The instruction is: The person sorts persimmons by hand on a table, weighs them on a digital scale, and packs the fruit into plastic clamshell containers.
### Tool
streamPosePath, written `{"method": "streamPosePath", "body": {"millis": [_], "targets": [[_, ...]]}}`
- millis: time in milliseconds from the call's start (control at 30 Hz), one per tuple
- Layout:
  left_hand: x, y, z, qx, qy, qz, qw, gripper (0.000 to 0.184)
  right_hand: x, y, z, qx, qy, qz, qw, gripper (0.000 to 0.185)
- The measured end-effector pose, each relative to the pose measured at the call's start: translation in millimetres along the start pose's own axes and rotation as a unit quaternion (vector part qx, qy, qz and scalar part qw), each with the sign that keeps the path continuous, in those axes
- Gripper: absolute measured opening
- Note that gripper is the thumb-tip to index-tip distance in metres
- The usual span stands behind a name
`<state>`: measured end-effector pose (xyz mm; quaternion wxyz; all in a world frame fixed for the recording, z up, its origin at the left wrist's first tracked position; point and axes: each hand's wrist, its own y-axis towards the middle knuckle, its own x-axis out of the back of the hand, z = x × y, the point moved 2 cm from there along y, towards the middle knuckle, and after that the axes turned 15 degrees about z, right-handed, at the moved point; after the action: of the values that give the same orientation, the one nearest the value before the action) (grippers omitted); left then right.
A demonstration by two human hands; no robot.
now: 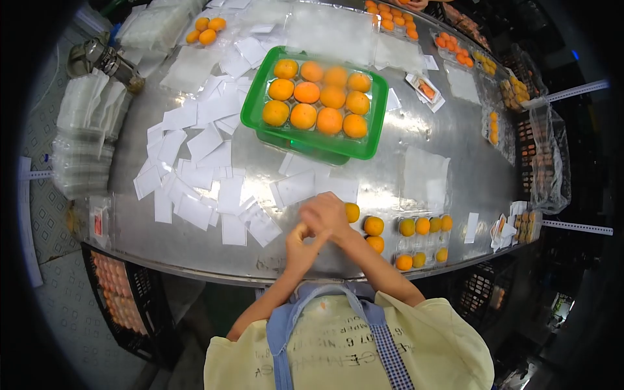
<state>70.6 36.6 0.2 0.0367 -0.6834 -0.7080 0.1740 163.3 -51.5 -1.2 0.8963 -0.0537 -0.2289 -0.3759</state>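
Near the front edge of the metal table, my left hand (304,246) and my right hand (327,214) meet and partly overlap. The left hand's fingers are curled; whether they hold anything is hidden. My right hand is blurred, just left of a loose orange fruit (351,212). Two more oranges (374,225) lie to its right. Beyond my hands, a green tray (248,117) holds a clear pack of several oranges (303,117) in rows. White paper slips (231,195) are scattered left of the hands, some lying just beyond them.
Clear packs of fruit (422,225) stand at the front right, with others at the far right. Stacked clear trays (81,162) and a metal object (107,62) are on the left. A co-worker's hand (413,5) shows at the far edge. Black crates (123,299) stand below the table.
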Motion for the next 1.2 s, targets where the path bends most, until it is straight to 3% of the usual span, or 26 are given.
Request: {"method": "streamPosePath", "body": {"millis": [33,67,100,133,233,367,533,567,633,667,733,767,833,1033,1100,1200], "targets": [[5,2,-14,0.004,-0.065,0.016,0.998,0.039,-2,-5,-8,-0.096,0.184,0.017,0.978,0.037],[10,-1,-25,0.016,-0.132,0.031,0.991,0.043,-3,-8,-25,-0.120,0.507,0.009,0.854,0.067],[15,-2,-32,0.006,-0.187,0.059,0.981,0.050,17,-6,-6,-0.085,0.671,0.004,0.737,0.088],[20,3,-40,-0.014,-0.240,0.088,0.967,0.059,31,-3,12,-0.056,0.757,-0.027,0.650,0.090],[24,11,-57,0.018,-0.362,0.106,0.926,0.077,47,-2,33,-0.032,0.803,-0.070,0.591,0.081],[18,14,-64,0.031,-0.457,0.122,0.881,0.081,50,-3,34,-0.012,0.833,-0.103,0.544,0.074],[14,14,-67,0.042,-0.555,0.126,0.821,0.081,49,-5,31,-0.016,0.830,-0.123,0.544,0.074],[13,13,-65,0.066,-0.541,0.098,0.833,0.073,50,-4,32,-0.023,0.826,-0.131,0.548,0.075],[15,14,-64,0.103,-0.507,0.047,0.854,0.061,51,-10,18,-0.042,0.798,-0.117,0.590,0.068],[22,15,-49,0.088,-0.518,0.079,0.847,0.048,53,-13,9,-0.049,0.782,-0.108,0.611,0.064],[44,17,-6,0.055,-0.534,0.142,0.832,0.039,62,-16,-4,-0.068,0.655,-0.105,0.745,0.049],[46,16,-11,0.075,-0.526,0.104,0.841,0.038,65,-18,-6,-0.081,0.585,-0.107,0.800,0.042],[45,12,-23,0.118,-0.510,0.027,0.852,0.043,73,-15,-1,-0.112,0.531,-0.112,0.832,0.034],[59,4,0,0.124,-0.436,-0.006,0.891,0.036,80,-5,1,-0.171,0.462,-0.136,0.859,0.021],[64,3,5,0.088,-0.388,0.028,0.917,0.029,78,-1,-3,-0.175,0.446,-0.138,0.867,0.020],[59,4,-9,0.073,-0.315,-0.003,0.946,0.036,78,14,7,-0.161,0.347,-0.103,0.918,0.021]]}}
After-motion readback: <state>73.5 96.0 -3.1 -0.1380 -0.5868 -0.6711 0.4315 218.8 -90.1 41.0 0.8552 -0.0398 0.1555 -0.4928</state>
